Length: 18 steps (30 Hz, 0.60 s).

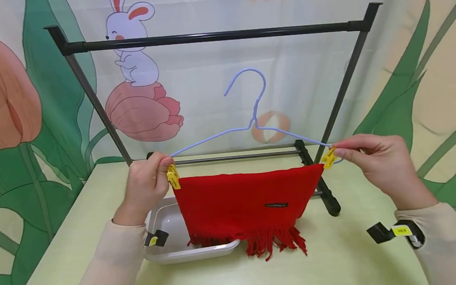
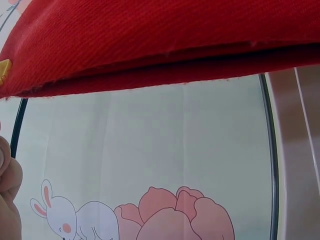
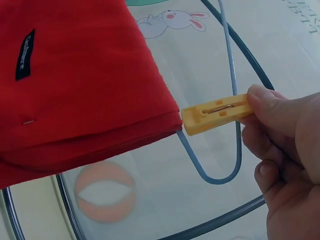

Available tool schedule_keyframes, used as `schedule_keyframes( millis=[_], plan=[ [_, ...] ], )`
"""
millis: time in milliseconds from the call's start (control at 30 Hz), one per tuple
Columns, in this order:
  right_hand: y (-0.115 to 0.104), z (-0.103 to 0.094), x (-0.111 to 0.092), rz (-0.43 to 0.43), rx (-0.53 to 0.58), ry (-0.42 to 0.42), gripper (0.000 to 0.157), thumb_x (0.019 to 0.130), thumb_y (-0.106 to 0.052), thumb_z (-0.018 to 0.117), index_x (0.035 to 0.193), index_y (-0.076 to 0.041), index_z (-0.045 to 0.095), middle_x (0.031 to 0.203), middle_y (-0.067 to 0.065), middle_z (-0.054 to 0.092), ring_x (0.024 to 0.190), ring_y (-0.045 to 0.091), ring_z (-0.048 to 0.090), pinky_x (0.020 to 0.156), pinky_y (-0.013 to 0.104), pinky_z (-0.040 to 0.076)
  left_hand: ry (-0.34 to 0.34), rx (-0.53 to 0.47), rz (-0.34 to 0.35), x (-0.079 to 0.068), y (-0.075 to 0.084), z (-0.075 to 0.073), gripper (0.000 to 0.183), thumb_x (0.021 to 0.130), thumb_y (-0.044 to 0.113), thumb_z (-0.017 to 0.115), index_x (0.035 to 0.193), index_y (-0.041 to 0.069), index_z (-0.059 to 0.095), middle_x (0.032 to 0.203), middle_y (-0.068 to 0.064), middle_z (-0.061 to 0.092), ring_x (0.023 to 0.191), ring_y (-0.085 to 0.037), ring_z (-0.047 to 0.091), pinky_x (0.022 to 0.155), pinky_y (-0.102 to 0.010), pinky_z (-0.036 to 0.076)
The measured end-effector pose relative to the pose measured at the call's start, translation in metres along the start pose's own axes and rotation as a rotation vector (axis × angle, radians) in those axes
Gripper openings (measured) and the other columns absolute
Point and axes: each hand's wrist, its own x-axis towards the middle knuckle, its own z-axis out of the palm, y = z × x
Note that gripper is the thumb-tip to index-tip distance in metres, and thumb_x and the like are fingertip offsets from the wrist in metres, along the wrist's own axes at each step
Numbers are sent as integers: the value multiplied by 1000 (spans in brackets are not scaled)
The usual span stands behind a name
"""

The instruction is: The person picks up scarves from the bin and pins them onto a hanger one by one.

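A red fringed scarf (image 1: 247, 194) with a small black label hangs folded from a light-blue hanger (image 1: 212, 138). At the scarf's left corner sits a yellow clothespin (image 1: 173, 177). My left hand (image 1: 146, 183), fingers curled, grips the hanger's left end right beside that clothespin. On the other side my right hand (image 1: 380, 162) pinches the handles of a second yellow clothespin (image 3: 215, 114) between thumb and forefinger. Its tip meets the scarf's right corner in the right wrist view, where the hanger's rounded end (image 3: 217, 181) loops behind it. The scarf (image 2: 165, 45) fills the top of the left wrist view.
Behind the hanger stands a black rack with a horizontal top bar (image 1: 212, 37) and feet (image 1: 329, 197) on the pale table (image 1: 363, 256). A white tray (image 1: 192, 254) lies below the scarf, partly hidden by it. A printed curtain (image 1: 203, 11) hangs at the back.
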Motion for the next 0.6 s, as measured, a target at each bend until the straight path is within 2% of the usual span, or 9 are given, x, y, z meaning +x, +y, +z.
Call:
schedule_keyframes(
  millis=[233,367,600],
  plan=[
    [0,4,0,-56,-29,-14,21,90,2,85,111,2,83,93,-24,79,71,6,57,49,28,36,9,-17,13,2,0,1,49,114,39,45,94,-3,61,65,-12,64,48,-15,54,60,-17,56],
    [0,8,-1,-55,-50,-10,19,91,0,85,110,0,84,91,-26,78,70,5,60,49,27,38,18,-19,19,3,0,0,49,114,38,45,94,-3,61,66,-12,64,49,-16,55,60,-19,57],
    [-1,15,-8,38,-112,-12,23,97,-15,82,117,-5,83,87,-29,75,72,7,63,50,28,41,22,-39,7,3,2,0,49,114,38,45,93,-4,61,66,-12,64,49,-15,56,63,-15,56]
  ],
)
